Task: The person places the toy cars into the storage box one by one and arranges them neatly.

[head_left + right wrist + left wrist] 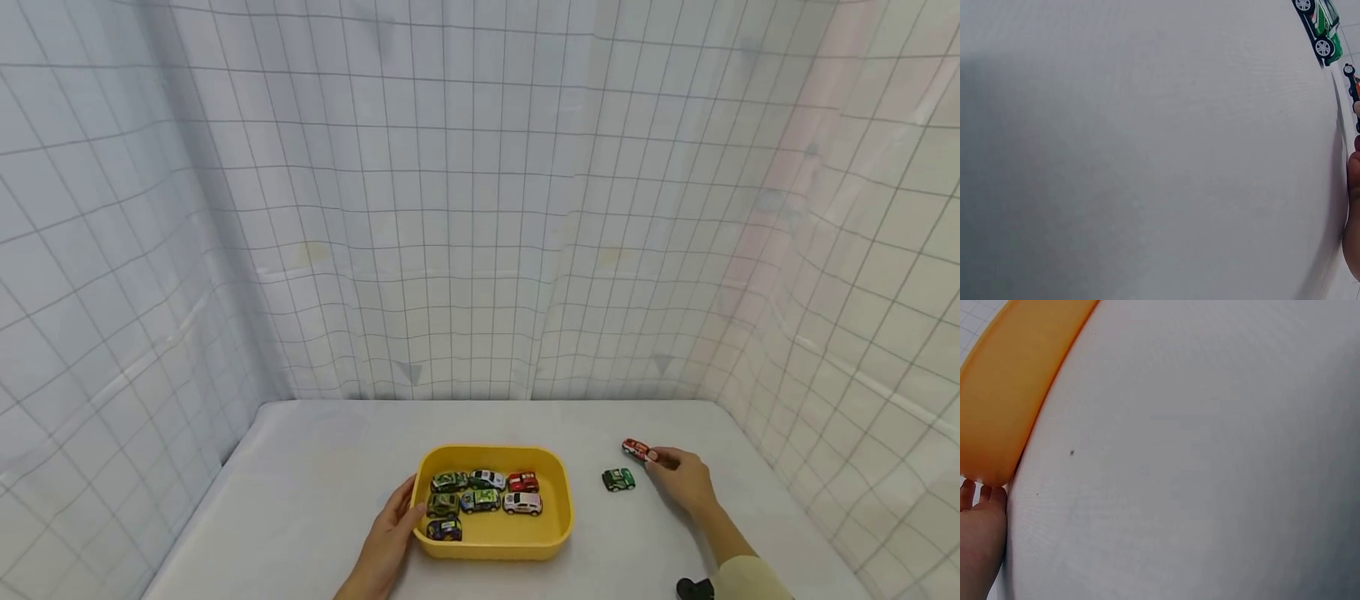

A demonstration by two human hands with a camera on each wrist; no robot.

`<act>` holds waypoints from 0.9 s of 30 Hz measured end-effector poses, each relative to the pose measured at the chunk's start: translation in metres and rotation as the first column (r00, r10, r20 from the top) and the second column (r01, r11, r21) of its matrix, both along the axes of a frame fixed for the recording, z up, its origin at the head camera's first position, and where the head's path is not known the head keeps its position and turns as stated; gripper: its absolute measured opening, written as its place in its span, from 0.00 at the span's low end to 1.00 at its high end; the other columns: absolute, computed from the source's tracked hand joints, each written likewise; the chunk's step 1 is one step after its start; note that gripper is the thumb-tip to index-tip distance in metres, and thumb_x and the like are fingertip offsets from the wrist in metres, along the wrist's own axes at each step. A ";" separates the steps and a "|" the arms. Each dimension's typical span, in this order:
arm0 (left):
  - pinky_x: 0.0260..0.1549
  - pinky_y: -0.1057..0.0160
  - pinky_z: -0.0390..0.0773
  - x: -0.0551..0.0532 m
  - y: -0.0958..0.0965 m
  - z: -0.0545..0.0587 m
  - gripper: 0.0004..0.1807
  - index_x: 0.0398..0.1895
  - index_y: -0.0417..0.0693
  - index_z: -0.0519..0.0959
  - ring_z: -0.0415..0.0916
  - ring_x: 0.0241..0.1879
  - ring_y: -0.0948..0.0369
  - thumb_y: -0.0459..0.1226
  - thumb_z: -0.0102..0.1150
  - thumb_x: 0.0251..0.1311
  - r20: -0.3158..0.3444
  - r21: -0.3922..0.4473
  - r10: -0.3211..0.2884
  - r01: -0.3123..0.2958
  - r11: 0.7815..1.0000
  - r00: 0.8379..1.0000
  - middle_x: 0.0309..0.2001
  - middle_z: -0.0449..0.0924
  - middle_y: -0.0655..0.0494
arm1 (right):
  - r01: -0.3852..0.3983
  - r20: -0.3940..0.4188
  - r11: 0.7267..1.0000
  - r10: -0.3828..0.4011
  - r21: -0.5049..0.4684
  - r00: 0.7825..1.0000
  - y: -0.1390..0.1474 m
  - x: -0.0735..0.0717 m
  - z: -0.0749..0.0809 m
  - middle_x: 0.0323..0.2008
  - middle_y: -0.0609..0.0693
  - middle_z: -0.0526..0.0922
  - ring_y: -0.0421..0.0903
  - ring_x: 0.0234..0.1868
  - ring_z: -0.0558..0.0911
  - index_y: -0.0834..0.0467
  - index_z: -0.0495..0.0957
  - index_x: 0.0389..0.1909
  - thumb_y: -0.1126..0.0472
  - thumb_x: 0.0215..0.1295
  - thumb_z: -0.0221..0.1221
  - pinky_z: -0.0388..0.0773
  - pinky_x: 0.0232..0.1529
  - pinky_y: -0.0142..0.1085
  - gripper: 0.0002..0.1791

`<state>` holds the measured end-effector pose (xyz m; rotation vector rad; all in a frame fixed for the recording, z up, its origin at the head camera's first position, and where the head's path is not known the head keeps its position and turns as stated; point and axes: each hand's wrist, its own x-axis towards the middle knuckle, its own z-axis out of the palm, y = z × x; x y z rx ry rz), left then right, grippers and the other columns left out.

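A yellow plastic tray [517, 533] stands on the table with several toy cars in its left and middle part. My left hand [390, 527] grips its left side, thumb over the rim and fingers along the outer wall; the left wrist view shows fingertips against the orange-looking wall [1004, 412]. Off to the right, my right hand [684, 478] pinches the rear end of a red and white toy car [634, 448] between thumb and fingers. A green toy car [618, 479] rests on the table just left of that hand, its wheels showing in the right wrist view.
In the tray sit a white and pink car [522, 503], a red car [522, 482] and a dark purple car [444, 530], among others. A black object [694, 589] shows beside the right sleeve. White gridded curtains [480, 250] enclose the table [322, 467] at the back and sides.
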<state>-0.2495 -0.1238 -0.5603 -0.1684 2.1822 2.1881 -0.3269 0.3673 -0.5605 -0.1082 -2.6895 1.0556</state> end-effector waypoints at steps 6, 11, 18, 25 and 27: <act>0.72 0.43 0.59 0.000 0.000 0.000 0.35 0.81 0.39 0.56 0.49 0.78 0.41 0.38 0.53 0.77 -0.009 0.009 -0.014 0.014 1.000 1.000 0.80 0.51 0.36 | 0.000 0.003 1.000 0.000 0.011 1.000 0.002 -0.003 0.001 0.41 0.55 0.86 0.55 0.45 0.83 0.69 0.83 0.55 0.60 0.67 0.67 0.80 0.46 0.50 0.20; 0.73 0.43 0.58 0.000 -0.001 0.000 0.34 0.81 0.38 0.55 0.48 0.78 0.41 0.38 0.52 0.78 -0.021 0.013 -0.025 0.026 1.000 0.999 0.80 0.50 0.35 | -0.014 0.008 1.000 0.014 0.008 1.000 -0.001 -0.005 0.007 0.42 0.56 0.85 0.53 0.44 0.80 0.69 0.82 0.56 0.61 0.68 0.65 0.78 0.44 0.47 0.20; 0.73 0.43 0.58 -0.001 -0.002 -0.001 0.34 0.82 0.38 0.54 0.48 0.78 0.41 0.37 0.51 0.78 -0.030 0.014 -0.027 0.027 1.000 0.999 0.80 0.50 0.35 | -0.045 0.014 0.998 0.046 -0.040 0.999 -0.011 -0.005 0.018 0.45 0.58 0.84 0.55 0.47 0.80 0.69 0.81 0.58 0.60 0.69 0.66 0.79 0.43 0.44 0.22; 0.73 0.43 0.57 0.001 -0.002 0.001 0.35 0.81 0.36 0.53 0.47 0.78 0.40 0.37 0.52 0.78 -0.038 0.006 -0.028 0.028 1.000 0.999 0.80 0.49 0.34 | -0.069 0.007 0.995 0.070 -0.070 0.998 -0.025 -0.005 0.024 0.43 0.55 0.84 0.53 0.46 0.81 0.68 0.83 0.55 0.61 0.68 0.67 0.80 0.43 0.40 0.19; 0.73 0.43 0.57 0.002 -0.001 0.001 0.34 0.81 0.36 0.54 0.48 0.78 0.40 0.37 0.52 0.78 -0.042 0.009 -0.028 0.028 1.000 0.999 0.80 0.49 0.34 | -0.082 0.000 0.994 0.082 -0.072 0.997 -0.030 -0.005 0.027 0.44 0.55 0.84 0.53 0.47 0.81 0.67 0.83 0.55 0.61 0.68 0.67 0.81 0.46 0.41 0.19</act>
